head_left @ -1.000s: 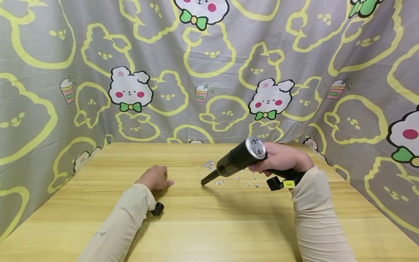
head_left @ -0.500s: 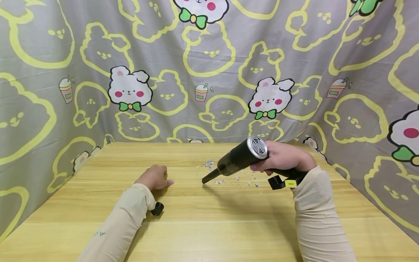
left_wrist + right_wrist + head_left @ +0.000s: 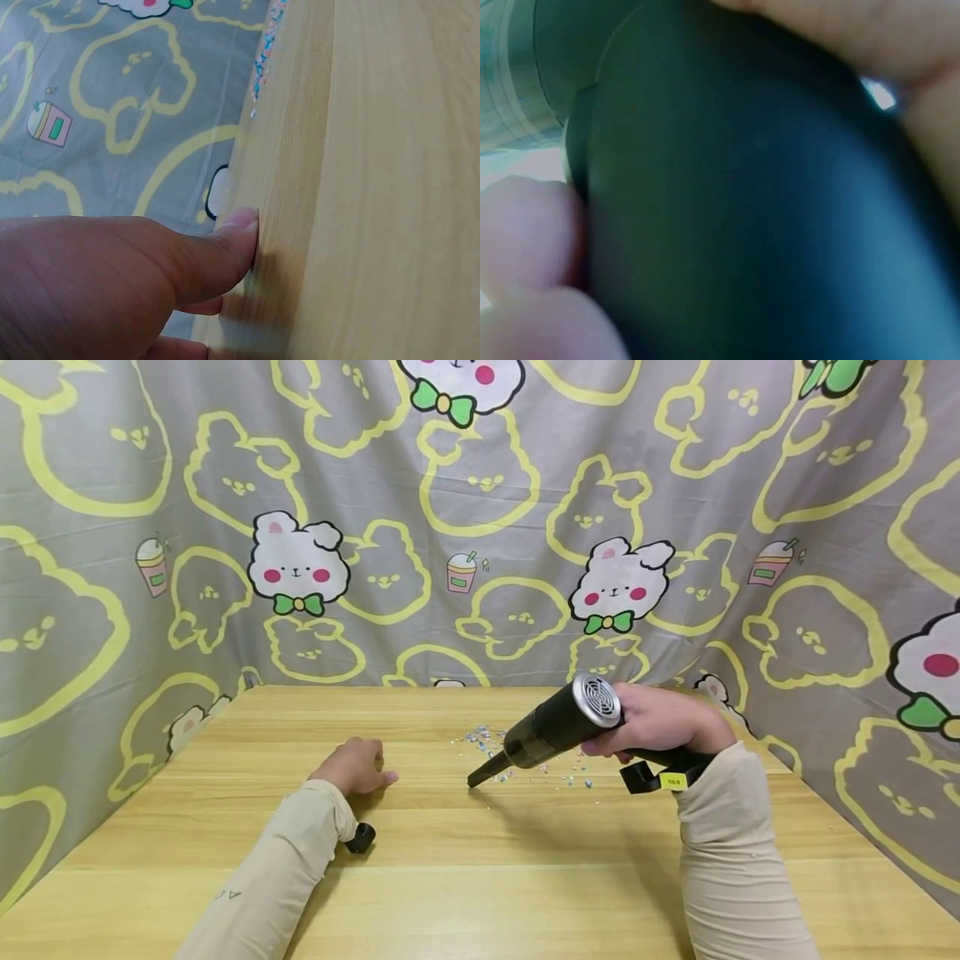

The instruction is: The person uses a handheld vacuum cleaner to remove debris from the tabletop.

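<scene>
Much tabletop spreads nearside of the right hand, cloth beyond its far edge. Right hand grasps black pistol-grip tool, nozzle slanting down-left, silver grille up; handle partly covered. Left hand relaxed, fingertips partly hidden. Small bits between hands.

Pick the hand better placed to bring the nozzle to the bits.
Probably the right hand: it grips the black handheld device, nozzle beside the colourful bits. The left hand holds nothing visible.
</scene>
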The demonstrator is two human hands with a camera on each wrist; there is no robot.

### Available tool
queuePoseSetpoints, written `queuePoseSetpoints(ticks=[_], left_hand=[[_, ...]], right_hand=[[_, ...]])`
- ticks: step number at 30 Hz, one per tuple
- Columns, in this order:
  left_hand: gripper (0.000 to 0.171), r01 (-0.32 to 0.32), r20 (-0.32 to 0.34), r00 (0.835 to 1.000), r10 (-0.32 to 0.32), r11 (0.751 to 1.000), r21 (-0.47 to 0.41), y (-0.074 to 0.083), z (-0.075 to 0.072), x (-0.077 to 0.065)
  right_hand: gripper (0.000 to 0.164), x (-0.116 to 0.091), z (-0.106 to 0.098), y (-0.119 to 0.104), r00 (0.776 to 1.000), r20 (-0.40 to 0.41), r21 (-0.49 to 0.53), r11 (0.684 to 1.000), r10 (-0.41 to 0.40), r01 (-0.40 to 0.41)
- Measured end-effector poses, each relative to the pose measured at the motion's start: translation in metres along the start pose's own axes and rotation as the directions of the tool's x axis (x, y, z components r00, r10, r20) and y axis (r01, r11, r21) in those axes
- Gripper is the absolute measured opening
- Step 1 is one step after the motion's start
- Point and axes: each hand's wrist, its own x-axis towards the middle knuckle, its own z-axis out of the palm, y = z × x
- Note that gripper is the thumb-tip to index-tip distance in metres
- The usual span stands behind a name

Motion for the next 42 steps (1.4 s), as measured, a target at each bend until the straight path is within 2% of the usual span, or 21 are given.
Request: queuePoseSetpoints(ticks=[6, 13, 22, 30, 42], left_hand=[[0.041, 0.007, 0.000, 1.000, -0.007, 1.000, -0.007, -0.0012, 0.0022, -0.0002], [0.040, 0.000, -0.001, 1.000, 0.000, 1.000, -0.004, -0.0020, 0.0028, 0.0001], [0.039, 0.005, 0.001, 1.000, -0.005, 1.000, -0.006, -0.0013, 0.0019, -0.0004], [0.041, 0.007, 0.000, 1.000, -0.007, 1.000, -0.006, -0.0012, 0.0018, -0.0004], [0.040, 0.002, -0.004, 1.000, -0.002, 1.000, -0.005, -0.0007, 0.0011, -0.0007]], right_hand=[[0.028, 0.0003, -0.0002, 0.0013, 1.000, 0.011, 0.006, 1.000, 0.014, -0.014], [0.027, -0.0022, -0.0017, 0.0019, 1.000, -0.017, -0.040, 0.999, 0.013, -0.013], [0.030, -0.0050, -0.0027, 0.0029, 1.000, -0.020, 0.002, 1.000, 0.019, -0.019], [0.022, -0.0068, -0.0042, 0.0042, 1.000, -0.020, -0.014, 1.000, 0.004, -0.004], [0.020, -0.0077, -0.0050, 0.0049, 1.000, -0.024, -0.040, 0.999, 0.018, -0.019]])
